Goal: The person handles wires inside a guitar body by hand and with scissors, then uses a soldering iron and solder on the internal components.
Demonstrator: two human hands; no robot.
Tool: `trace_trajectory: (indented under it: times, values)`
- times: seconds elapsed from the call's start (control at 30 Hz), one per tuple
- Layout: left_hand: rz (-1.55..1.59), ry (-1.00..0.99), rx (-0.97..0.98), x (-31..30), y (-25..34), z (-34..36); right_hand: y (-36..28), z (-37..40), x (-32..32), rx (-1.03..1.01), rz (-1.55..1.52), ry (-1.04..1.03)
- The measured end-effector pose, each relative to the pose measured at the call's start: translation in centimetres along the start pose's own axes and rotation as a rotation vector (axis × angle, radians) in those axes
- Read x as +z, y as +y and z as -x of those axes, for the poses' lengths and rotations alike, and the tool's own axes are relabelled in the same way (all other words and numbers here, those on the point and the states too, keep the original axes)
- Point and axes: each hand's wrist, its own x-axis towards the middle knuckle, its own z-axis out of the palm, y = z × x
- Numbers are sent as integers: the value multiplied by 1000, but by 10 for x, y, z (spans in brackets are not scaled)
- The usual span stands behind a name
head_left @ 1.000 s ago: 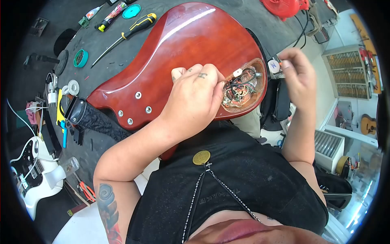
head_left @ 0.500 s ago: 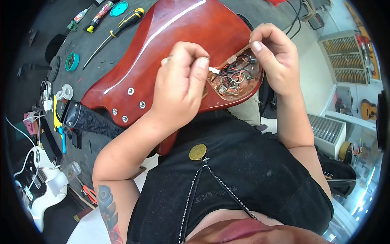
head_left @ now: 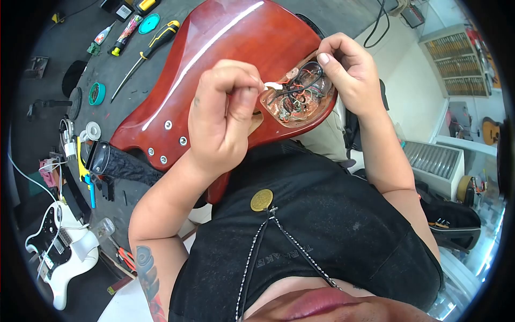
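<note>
A glossy red-brown electric guitar body (head_left: 214,59) lies back up in front of me, with its control cavity open. Inside the cavity is a tangle of black, red and green wires (head_left: 300,96). My left hand (head_left: 222,107) is pinched at the cavity's left edge, on the end of a white-sleeved wire (head_left: 273,85). My right hand (head_left: 351,75) is closed at the cavity's upper right rim, thumb and fingertip together on a looped black wire (head_left: 315,65). The gripped wire ends are hidden by the fingertips.
On the dark bench lie a yellow-black screwdriver (head_left: 146,53), a teal tape roll (head_left: 97,93) and a glue tube (head_left: 104,34). A black strap (head_left: 131,163) hangs by the guitar. At lower left is a white guitar (head_left: 75,263); a drawer cabinet (head_left: 434,158) stands right.
The guitar has shifted slightly left in view. My left hand has moved left, and more of the white sleeve shows. A black wire loop now stands out by my right fingertips.
</note>
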Motion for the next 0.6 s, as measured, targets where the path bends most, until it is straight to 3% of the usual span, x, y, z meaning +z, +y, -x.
trace_trajectory:
  times: [0.1, 0.2, 0.47, 0.6]
  values:
    - [6, 91, -43, -5, -7, -5, -2, -2, 0, -8, -19, 1]
    - [177, 147, -212, -11, -11, -4, -1, -4, -3, -28, -28, 19]
    - [177, 158, -134, -14, -11, -2, 6, -9, -22, -12, 73, 65]
    - [101, 97, -120, -10, -8, -4, 3, -7, -25, 103, 209, -13]
